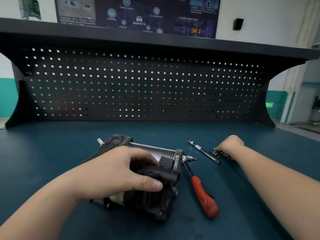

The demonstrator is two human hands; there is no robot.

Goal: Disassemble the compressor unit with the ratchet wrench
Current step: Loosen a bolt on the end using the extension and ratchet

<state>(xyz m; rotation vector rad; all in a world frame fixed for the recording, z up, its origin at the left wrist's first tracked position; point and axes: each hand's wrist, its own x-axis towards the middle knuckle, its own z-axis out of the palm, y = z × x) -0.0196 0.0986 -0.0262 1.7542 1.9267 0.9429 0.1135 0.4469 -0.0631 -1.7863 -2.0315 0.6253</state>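
compressor unit (138,172) | left hand (114,172) grips it | right hand (229,144) pinches small fastener (215,152) (well apart)

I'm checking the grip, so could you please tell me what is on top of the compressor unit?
The left hand lies over the compressor unit, fingers curled on its dark top and thumb across the front. The housing beneath the palm is covered.

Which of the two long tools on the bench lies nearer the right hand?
The bare metal rod, lying by itself on the mat just left of the right hand. The other one, the red-handled ratchet wrench, lies beside the compressor unit.
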